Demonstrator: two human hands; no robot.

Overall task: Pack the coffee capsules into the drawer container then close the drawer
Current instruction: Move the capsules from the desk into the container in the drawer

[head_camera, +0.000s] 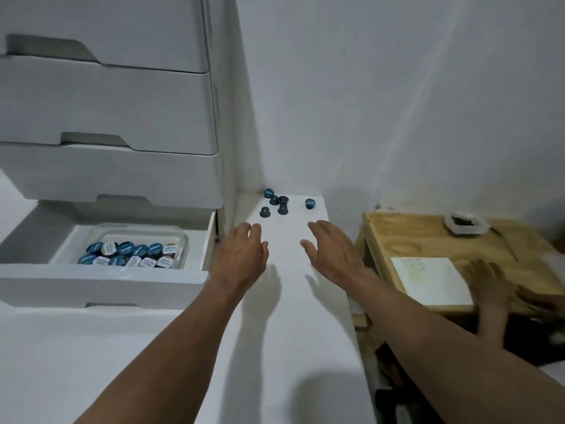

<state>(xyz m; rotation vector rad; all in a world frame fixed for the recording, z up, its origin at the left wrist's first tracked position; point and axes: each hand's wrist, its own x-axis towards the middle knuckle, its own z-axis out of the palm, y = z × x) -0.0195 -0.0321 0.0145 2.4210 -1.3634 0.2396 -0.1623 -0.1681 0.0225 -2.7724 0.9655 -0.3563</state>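
Both hands, left hand [241, 252] and right hand [331, 252], empty with fingers spread, hover over white top [290, 301]; six loose capsules [282, 205] just beyond fingertips, left nearer; open drawer [104, 280] lies leftward.

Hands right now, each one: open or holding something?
Left hand: open, holding nothing.
Right hand: open, holding nothing.

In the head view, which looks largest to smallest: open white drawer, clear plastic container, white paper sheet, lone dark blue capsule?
1. open white drawer
2. clear plastic container and white paper sheet: look about alike, so unranked
3. lone dark blue capsule
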